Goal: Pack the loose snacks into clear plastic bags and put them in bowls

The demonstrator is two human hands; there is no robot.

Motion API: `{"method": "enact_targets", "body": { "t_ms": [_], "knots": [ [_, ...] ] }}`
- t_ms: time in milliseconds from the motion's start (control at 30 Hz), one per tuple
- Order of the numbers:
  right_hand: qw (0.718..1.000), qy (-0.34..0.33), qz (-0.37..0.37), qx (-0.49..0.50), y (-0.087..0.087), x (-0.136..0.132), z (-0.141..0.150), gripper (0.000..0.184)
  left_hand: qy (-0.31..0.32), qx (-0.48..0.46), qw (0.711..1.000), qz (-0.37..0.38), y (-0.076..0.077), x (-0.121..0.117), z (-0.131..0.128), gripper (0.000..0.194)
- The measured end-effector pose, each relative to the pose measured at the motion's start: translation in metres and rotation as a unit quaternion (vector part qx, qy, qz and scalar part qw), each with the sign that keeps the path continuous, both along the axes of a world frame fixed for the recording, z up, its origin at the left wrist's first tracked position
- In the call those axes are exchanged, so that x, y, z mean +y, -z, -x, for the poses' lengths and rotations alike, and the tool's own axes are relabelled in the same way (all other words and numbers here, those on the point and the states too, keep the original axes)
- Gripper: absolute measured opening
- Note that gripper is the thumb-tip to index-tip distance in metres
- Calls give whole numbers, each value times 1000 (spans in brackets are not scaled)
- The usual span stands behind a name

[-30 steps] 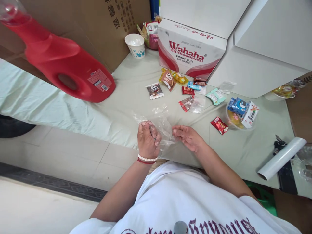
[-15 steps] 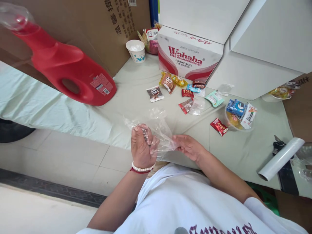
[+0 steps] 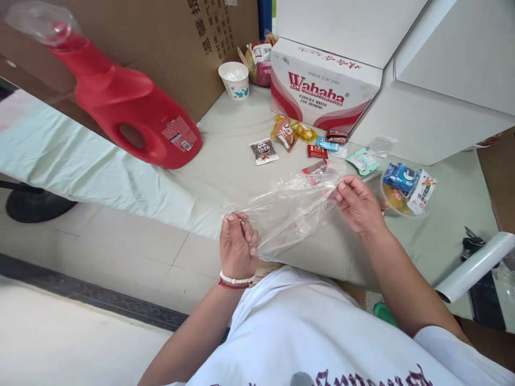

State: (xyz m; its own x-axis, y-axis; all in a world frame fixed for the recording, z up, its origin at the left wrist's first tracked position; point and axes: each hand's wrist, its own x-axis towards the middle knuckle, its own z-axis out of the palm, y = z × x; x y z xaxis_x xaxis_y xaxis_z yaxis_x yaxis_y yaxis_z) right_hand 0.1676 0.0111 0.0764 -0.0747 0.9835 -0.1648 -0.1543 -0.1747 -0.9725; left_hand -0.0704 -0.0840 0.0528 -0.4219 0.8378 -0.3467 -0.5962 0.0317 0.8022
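A clear plastic bag [image 3: 287, 212] is stretched between my two hands above the table's front edge. My left hand [image 3: 237, 244], with a white bead bracelet and a red cord at its wrist, is closed on the bag's left end. Pinching the other end is my right hand [image 3: 358, 203], thumb against fingers. Just beyond the bag lie a red-ended snack packet [image 3: 315, 170], a dark packet [image 3: 264, 151] and a green packet [image 3: 362, 161]. Right of my right hand stands a clear tub [image 3: 420, 212] holding several wrapped snacks.
A red jug [image 3: 156, 120] stands at the left, a paper cup [image 3: 234, 80] at the back. The Wahaha carton [image 3: 322, 88] and large white boxes [image 3: 430, 107] close off the rear. A roll of plastic film [image 3: 477, 266] lies at the right, near black scissors [image 3: 471, 241].
My right hand has moved right and away from my body, pulling the bunched bag out into a long taut sheet. My left hand keeps its hold. The whole view has shifted slightly.
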Motion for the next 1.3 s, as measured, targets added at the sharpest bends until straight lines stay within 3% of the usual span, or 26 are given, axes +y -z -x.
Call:
{"method": "enact_targets", "body": {
  "t_ms": [167, 267, 333, 400, 467, 500, 533, 600, 633, 733, 833, 900, 967, 1000, 1067, 1133, 1233, 1300],
  "knots": [
    [995, -83, 35, -43, -16, 24, -9, 39, 5, 36, 999, 31, 2, -13, 4, 43],
    [975, -162, 26, -148, -1, 51, -14, 31, 53, 116, 984, 123, 20, -32, 15, 43],
    [951, -201, 0, -237, 17, 68, -17, 26, 65, 224, 955, 182, 32, -49, 30, 44],
    [922, -237, -34, -305, 34, 80, -20, 25, 2, 386, 904, 184, 37, -63, 48, 44],
    [899, -265, -76, -340, 46, 84, -21, 24, -71, 525, 841, 108, 31, -69, 62, 30],
    [890, -274, -96, -350, 50, 84, -21, 24, -67, 570, 818, 46, 27, -68, 64, 19],
    [883, -282, -114, -358, 52, 83, -22, 24, -32, 601, 798, -20, 22, -62, 64, 13],
    [870, -292, -141, -372, 53, 81, -23, 26, 120, 635, 752, -129, 19, -38, 56, 20],
    [864, -294, -150, -381, 52, 81, -25, 27, 187, 658, 715, -145, 21, -22, 49, 23],
    [838, -272, -181, -438, 46, 83, -31, 31, 316, 724, 598, -137, 42, 30, 28, 33],
    [781, -158, -228, -560, 31, 81, -36, 33, 345, 766, 535, -86, 69, 63, 11, 49],
    [735, -60, -264, -621, 20, 70, -31, 38, 327, 790, 517, -32, 79, 67, 5, 61],
    [715, -44, -311, -625, 16, 49, -20, 43, 320, 799, 509, -8, 82, 63, 3, 68],
    [713, -82, -337, -609, 18, 35, -14, 45, 322, 799, 508, -9, 82, 60, 4, 69],
    [705, -226, -369, -562, 30, 5, -8, 49, 323, 795, 513, -16, 80, 56, 9, 68],
    [689, -343, -344, -539, 49, -22, -16, 51, 317, 791, 524, -11, 78, 54, 20, 64],
    [708, -361, -256, -550, 63, -43, -51, 55, 323, 785, 529, -8, 77, 53, 41, 57],
    [731, -356, -207, -543, 55, -37, -70, 48, 335, 783, 523, -16, 77, 50, 51, 55]
  ]
}}
